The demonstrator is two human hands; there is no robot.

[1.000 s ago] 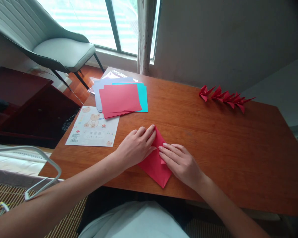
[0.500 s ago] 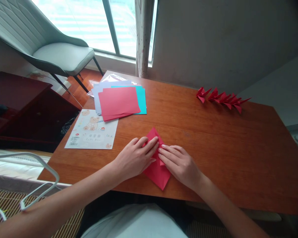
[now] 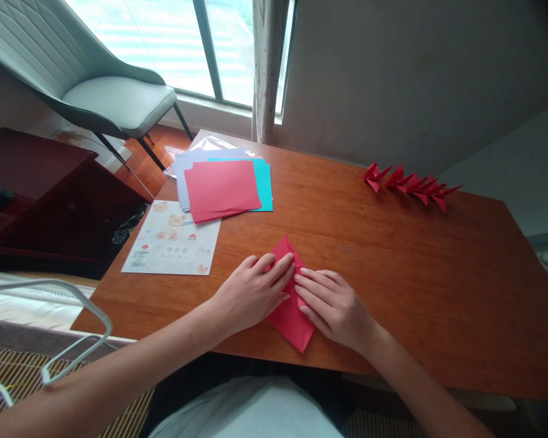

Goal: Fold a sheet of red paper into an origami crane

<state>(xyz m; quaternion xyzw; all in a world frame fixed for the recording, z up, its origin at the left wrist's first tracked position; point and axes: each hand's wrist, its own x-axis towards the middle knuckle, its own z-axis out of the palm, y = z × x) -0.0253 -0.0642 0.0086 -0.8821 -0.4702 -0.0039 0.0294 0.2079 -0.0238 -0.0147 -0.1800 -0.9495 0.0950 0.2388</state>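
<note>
A folded red paper [image 3: 295,319] lies on the wooden table [image 3: 393,255] near its front edge, pointed at both ends. My left hand [image 3: 252,291] rests flat on its left side, fingers stretched out and pressing down. My right hand [image 3: 332,303] lies flat on its right side, fingertips meeting the left hand's along the middle fold. Both hands cover much of the paper's centre.
A stack of red, teal and pale sheets [image 3: 223,182] lies at the back left, with a printed bear card [image 3: 171,240] in front of it. A row of several red folded figures [image 3: 411,182] sits at the back right. A grey chair [image 3: 95,91] stands by the window.
Both hands have slid back toward me along the fold, uncovering the paper's far tip. The paper itself has stayed in place.
</note>
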